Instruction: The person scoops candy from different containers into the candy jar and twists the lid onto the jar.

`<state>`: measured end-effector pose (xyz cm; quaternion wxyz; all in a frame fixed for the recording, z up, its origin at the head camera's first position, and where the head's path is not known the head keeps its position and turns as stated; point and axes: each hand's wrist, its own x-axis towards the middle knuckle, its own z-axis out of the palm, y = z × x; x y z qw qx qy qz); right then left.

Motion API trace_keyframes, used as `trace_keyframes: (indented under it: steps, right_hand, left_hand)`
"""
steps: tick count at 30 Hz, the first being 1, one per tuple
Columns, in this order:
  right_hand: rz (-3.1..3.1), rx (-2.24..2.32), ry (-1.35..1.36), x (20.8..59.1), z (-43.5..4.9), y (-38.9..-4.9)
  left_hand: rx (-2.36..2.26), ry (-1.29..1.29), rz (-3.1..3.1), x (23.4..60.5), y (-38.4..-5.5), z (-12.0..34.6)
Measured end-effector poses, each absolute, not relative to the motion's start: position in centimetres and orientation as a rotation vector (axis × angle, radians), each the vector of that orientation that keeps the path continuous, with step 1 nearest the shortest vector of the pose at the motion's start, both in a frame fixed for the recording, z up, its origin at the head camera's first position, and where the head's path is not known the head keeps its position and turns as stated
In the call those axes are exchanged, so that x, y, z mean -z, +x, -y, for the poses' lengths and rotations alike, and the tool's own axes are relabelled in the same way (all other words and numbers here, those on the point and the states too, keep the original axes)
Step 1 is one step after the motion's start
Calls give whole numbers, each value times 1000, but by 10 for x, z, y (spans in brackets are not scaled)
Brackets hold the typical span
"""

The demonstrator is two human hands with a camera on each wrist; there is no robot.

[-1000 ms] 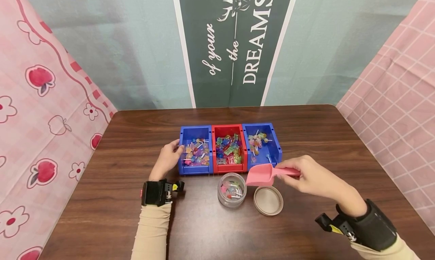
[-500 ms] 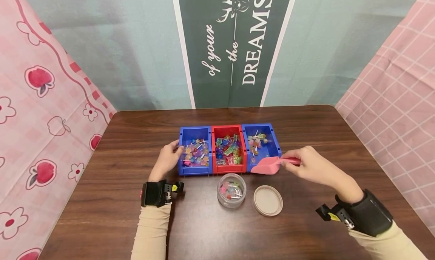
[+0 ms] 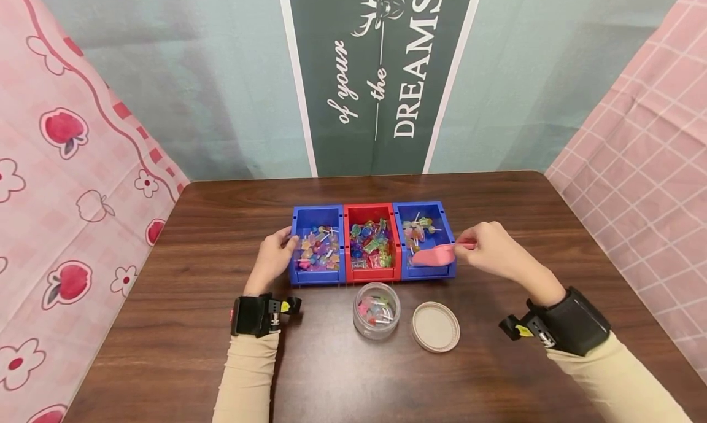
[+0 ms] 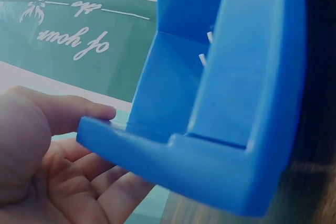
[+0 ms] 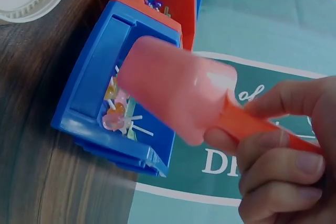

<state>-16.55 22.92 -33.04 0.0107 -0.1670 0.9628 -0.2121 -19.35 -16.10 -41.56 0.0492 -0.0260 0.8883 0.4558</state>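
My right hand [image 3: 491,246] grips a pink scoop [image 3: 435,255] by its handle, the blade over the front of the right blue bin [image 3: 444,229]. Lollipop-shaped charms [image 5: 123,111] lie in that bin under the scoop in the right wrist view. With thumb over the rim and fingers outside, my left hand [image 3: 272,260] pinches the side wall of the left blue bin [image 4: 173,166]. Small colourful charms [image 3: 320,246] fill much of this bin. Between the blue bins stands a red bin [image 3: 367,211] with candy-shaped pieces.
A clear round jar [image 3: 377,331] with a few charms inside stands in front of the red bin. Right of it lies a round cream lid [image 3: 436,328]. All rest on a dark wooden table [image 3: 232,214], with cloth backdrops [image 3: 237,104] around it.
The right hand has carried the scoop away from beside the jar, up over the front edge of the right blue bin and into its opening. The left hand stays in place.
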Motion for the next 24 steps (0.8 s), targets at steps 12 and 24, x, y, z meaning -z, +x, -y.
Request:
trace_keyframes:
  steps: [12, 24]
  right_hand:
    - [-2925, 595, -380, 329, -215, -187]
    - [-2779, 462, -322, 322, -201, -210]
  left_hand:
    - [-1392, -70, -2711, 415, -194, 161]
    - [-1404, -78, -2704, 415, -193, 160]
